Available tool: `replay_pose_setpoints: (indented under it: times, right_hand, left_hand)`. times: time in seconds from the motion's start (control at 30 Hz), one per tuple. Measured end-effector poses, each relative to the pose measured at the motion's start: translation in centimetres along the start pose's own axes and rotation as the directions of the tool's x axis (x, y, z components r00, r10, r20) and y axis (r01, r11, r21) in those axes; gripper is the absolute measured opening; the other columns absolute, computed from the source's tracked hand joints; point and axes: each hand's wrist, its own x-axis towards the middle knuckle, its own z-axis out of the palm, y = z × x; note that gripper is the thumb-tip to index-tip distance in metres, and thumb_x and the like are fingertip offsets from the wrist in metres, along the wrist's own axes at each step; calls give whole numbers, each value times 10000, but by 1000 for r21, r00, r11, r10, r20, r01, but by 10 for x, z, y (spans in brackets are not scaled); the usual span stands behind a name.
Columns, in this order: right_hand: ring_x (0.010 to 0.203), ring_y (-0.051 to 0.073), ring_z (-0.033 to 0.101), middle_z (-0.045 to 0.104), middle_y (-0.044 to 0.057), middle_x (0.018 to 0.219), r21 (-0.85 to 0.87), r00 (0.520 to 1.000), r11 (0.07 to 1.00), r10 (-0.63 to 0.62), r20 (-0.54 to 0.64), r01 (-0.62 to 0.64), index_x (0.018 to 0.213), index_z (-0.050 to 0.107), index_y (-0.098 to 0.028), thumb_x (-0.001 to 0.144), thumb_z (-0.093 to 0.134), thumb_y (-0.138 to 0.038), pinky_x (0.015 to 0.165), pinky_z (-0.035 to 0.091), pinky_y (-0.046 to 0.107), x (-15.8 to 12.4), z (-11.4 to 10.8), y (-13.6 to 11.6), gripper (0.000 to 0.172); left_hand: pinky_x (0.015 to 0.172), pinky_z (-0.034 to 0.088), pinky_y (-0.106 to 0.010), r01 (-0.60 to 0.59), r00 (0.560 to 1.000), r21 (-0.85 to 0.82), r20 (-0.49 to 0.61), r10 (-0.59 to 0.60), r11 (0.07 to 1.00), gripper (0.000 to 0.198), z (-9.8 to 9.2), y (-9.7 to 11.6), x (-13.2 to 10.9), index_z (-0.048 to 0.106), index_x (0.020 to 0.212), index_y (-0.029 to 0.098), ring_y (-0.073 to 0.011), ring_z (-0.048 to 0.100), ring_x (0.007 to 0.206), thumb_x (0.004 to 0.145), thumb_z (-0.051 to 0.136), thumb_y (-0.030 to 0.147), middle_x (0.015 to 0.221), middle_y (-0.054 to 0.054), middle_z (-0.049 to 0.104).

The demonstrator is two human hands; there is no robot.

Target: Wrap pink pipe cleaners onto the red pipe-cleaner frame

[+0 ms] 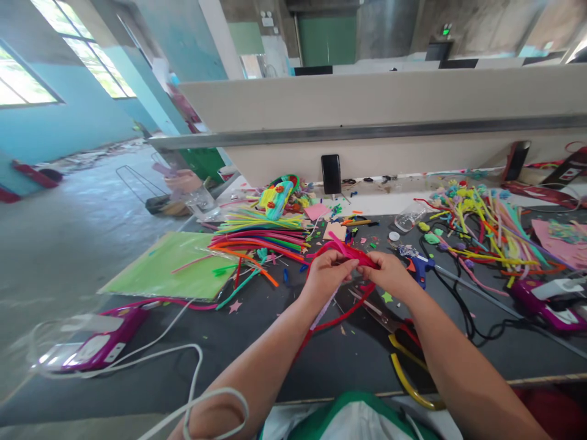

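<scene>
The frame's lower border cuts off the shirt (362, 418) and both forearms. A white cable (200, 360) loops across the left forearm and also runs out of frame. By the near edge, the right forearm hides part of a yellow-handled tool (408, 382), so its kind is hard to tell. Dark tabletop (224, 342) shows between the left forearm and the left power strip (121, 339); the right power strip (548, 308) is cut off by the frame.

Mid-tabletop, the left hand (328, 275) and right hand (389, 275) meet, fingers of both pinched on red strips (351, 313); the pinched part is covered, and how many strips there are cannot be told. One trails down behind the left forearm. Just right of the right hand lies a glue gun (420, 269). Scraps lie about, too small to name.

Left of the hands, stems (261, 235) overlap a green sheet (160, 263), covering its corner; more stems (495, 226) tangle at right. Beyond, a phone (331, 174) leans on a pale divider (367, 98), which blocks much of the room. Past the tabletop's left edge are grey floor (36, 244) and blown-out windows (96, 55).
</scene>
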Motion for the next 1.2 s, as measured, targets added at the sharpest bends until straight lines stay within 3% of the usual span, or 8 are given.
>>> replay_pose_setpoints:
  times: [0.13,0.27,0.4,0.6,0.73,0.93,1.07,1.2]
  right_hand:
    - [543,131,484,602,-14,597,7,1000,1000,-10,-7,10,709,612,-204,771,605,-410,516,315,245,1,1,4,216]
    - [561,135,507,616,-10,613,43,1000,999,3,2,-3,715,621,-199,772,610,-413,524,331,242,1,2,8,222]
    - [579,138,520,615,-10,615,64,1000,998,14,12,-15,711,623,-194,770,616,-391,539,352,241,1,1,7,206]
    - [620,138,523,611,-11,661,144,1000,990,-9,6,8,768,647,-192,765,625,-398,575,384,244,0,1,1,207]
    - [649,140,543,651,2,759,292,997,955,61,-39,-47,889,660,-194,694,691,-367,610,421,257,-1,1,-7,262]
    - [587,123,518,627,-7,681,396,993,913,116,-22,-98,780,650,-180,651,720,-371,566,404,253,-3,-1,-13,242]
    - [559,118,494,599,-14,626,371,991,922,128,-34,-107,740,639,-179,639,725,-360,542,374,249,-2,0,-13,224]
    - [557,118,492,595,-15,619,340,993,935,117,-14,-105,744,644,-175,662,707,-345,545,365,248,-2,-1,-12,199]
  left_hand:
    - [491,438,-208,24,998,-56,-58,-27,998,248,2,1,-2,636,676,145,-107,563,488,667,727,375,544,2,615]
    - [537,470,-220,45,999,-186,-8,-47,982,231,3,-2,-3,678,741,129,-97,562,509,678,718,348,636,-12,653]
    - [550,459,-223,63,998,-296,17,-61,953,204,4,-5,-3,666,727,109,-96,551,517,682,710,303,603,-13,622]
    - [552,436,-218,62,998,-336,52,-48,940,175,6,-6,-5,672,740,117,-91,534,519,690,695,283,614,-10,627]
    - [603,448,-219,40,998,-332,68,-19,942,147,12,-3,-9,689,767,115,-102,569,585,680,693,233,677,-21,663]
    - [633,468,-228,79,996,-402,61,-59,912,182,17,-4,-12,672,782,119,-110,598,611,667,729,247,702,-29,681]
    - [566,455,-221,150,988,-472,43,-147,869,216,19,-5,-13,650,735,123,-105,583,548,674,739,310,634,-20,657]
    - [558,467,-215,131,991,-528,38,-130,839,173,22,-6,-16,652,710,119,-102,589,540,683,730,271,626,-20,660]
